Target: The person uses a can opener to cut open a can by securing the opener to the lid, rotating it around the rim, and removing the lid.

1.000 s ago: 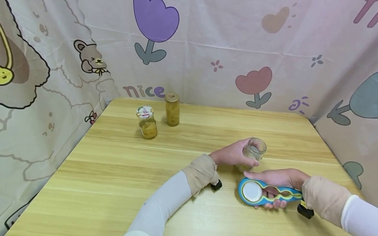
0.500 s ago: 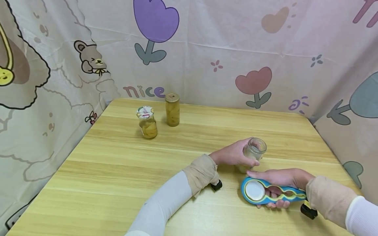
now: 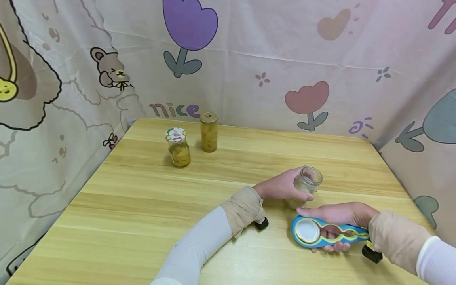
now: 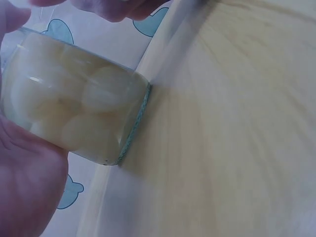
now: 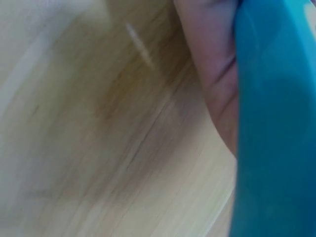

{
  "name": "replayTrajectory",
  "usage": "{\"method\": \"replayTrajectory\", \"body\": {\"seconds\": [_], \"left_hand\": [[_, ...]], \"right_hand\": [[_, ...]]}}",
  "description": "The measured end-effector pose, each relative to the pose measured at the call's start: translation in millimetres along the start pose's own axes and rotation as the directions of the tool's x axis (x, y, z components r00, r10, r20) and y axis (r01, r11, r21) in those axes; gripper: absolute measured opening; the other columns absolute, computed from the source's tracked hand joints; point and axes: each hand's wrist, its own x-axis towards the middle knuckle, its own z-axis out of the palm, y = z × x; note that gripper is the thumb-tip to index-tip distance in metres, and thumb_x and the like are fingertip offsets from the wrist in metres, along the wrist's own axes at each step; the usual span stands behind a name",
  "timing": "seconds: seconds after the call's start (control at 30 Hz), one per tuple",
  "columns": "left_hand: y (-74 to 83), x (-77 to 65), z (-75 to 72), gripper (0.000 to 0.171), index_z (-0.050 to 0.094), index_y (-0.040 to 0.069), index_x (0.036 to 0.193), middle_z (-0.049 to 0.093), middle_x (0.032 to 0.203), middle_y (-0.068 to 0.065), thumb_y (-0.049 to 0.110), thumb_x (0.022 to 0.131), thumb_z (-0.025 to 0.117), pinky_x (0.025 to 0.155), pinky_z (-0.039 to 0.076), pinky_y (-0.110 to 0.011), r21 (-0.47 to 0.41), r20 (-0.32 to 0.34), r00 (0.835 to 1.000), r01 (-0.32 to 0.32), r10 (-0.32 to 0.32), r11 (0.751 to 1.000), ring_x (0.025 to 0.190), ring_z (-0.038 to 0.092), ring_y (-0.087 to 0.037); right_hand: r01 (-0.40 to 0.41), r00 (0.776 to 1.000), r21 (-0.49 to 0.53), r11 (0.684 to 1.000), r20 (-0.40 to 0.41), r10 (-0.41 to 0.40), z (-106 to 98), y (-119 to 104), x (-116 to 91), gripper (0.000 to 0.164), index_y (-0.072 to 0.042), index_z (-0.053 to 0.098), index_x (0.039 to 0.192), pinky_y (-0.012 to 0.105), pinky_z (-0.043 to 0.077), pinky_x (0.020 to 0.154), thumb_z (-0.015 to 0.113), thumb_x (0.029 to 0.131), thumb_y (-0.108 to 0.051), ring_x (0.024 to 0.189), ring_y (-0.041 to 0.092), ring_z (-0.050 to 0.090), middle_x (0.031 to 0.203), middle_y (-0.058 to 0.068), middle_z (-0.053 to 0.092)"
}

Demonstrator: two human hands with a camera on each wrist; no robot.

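lidless jar standing on right of bench, left hand gripping it; right hand gripping blue opener, white lid sitting in it; level opener, steady jar probably keeping lid from slipping.

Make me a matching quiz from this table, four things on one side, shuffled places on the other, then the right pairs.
1. Open jar
2. Blue opener
3. Gold-lidded jar
4. White disc

A. In the opener's round end
B. Near the table's back edge
C. Gripped by the right hand
D. Gripped by the left hand

Pairs: 1-D, 2-C, 3-B, 4-A
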Motion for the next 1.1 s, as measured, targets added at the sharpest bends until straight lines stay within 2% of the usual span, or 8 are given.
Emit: {"method": "replayTrajectory", "body": {"seconds": [0.47, 0.63, 0.87, 1.1], "left_hand": [[-0.3, -0.7, -0.4, 0.044, 0.053, 0.016, 0.124, 0.061, 0.114, 0.007, 0.016, 0.089, 0.079, 0.095, 0.050, -0.015, -0.011, 0.004, 1.000, 0.015, -0.015, 1.000, 0.101, 0.057, 0.001], [1.0, -1.0, -0.6, 0.043, 0.053, 0.017, 0.124, 0.061, 0.113, 0.006, 0.016, 0.089, 0.079, 0.094, 0.050, -0.015, -0.010, 0.005, 1.000, 0.014, -0.014, 1.000, 0.100, 0.057, 0.001], [2.3, -1.3, -0.4, 0.043, 0.053, 0.016, 0.123, 0.060, 0.112, 0.006, 0.016, 0.089, 0.079, 0.091, 0.051, -0.014, 0.000, -0.002, 1.000, 0.010, -0.010, 1.000, 0.097, 0.057, 0.001], [2.3, -0.8, -0.1, 0.043, 0.053, 0.015, 0.123, 0.060, 0.112, 0.005, 0.015, 0.089, 0.079, 0.090, 0.051, -0.013, -0.016, 0.006, 1.000, 0.009, -0.009, 1.000, 0.097, 0.057, 0.001]], "right_hand": [[0.032, 0.999, -0.004, 0.999, -0.009, -0.032, 3.0, -0.4, -2.5, 0.089, -0.005, 0.074, 0.105, 0.019, 0.043, 0.047, 0.024, 0.100, -0.078, 0.053, 0.008, 0.051, 0.071, -0.001, 0.061], [0.026, 0.999, -0.025, 0.999, 0.020, -0.026, 2.0, -1.9, -2.1, 0.081, -0.010, 0.072, 0.100, 0.019, 0.043, 0.048, 0.024, 0.101, -0.076, 0.053, 0.007, 0.052, 0.076, -0.001, 0.067], [0.003, 1.000, -0.050, 0.999, -0.015, -0.004, 2.7, -3.7, -1.4, 0.074, -0.016, 0.070, 0.096, 0.020, 0.043, 0.047, 0.029, 0.101, -0.076, 0.052, 0.007, 0.052, 0.084, 0.000, 0.071], [0.042, 0.999, -0.136, 0.990, -0.006, -0.043, -3.9, -2.7, -7.4, 0.072, -0.012, 0.067, 0.091, 0.021, 0.042, 0.044, 0.026, 0.105, -0.069, 0.046, 0.007, 0.047, 0.071, -0.002, 0.066]]}}
